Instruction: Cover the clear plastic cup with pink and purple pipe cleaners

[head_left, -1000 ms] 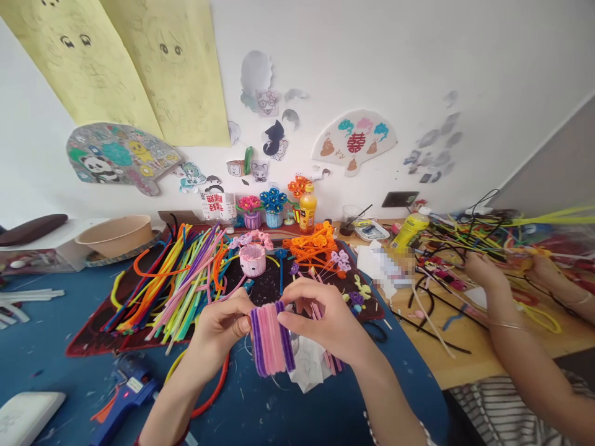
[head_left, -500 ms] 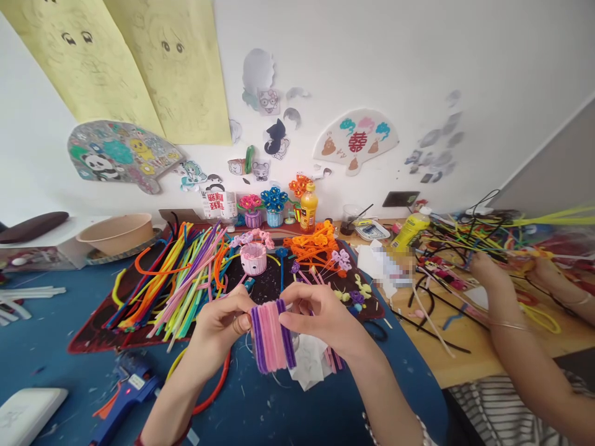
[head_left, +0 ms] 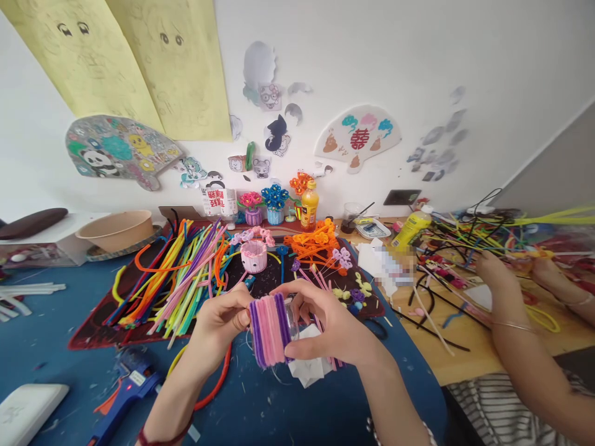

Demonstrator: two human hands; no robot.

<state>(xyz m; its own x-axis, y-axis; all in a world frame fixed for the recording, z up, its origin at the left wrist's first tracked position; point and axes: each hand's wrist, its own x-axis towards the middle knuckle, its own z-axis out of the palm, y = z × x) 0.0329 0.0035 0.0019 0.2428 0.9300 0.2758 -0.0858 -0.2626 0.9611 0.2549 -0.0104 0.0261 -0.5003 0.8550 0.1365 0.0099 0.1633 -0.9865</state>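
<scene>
Between my hands is a small clear plastic cup, its near side covered with upright pink and purple pipe cleaners. My left hand pinches the cup's left upper edge between thumb and fingers. My right hand grips its right side, the thumb low by the purple strips and the fingers partly hidden behind. Just beyond my hands stands a pink pipe-cleaner pot with a face and a curly rim. Crumpled white paper lies beneath my right hand.
A blue glue gun lies at lower left by a white case. Pipe cleaners cover the dark mat. A juice bottle stands at the back. On the right, another person's hands work over a wooden table.
My right hand has shifted its grip, its thumb moving from the upper right of the strips to the lower right. The cup has turned slightly, showing its clear side.
</scene>
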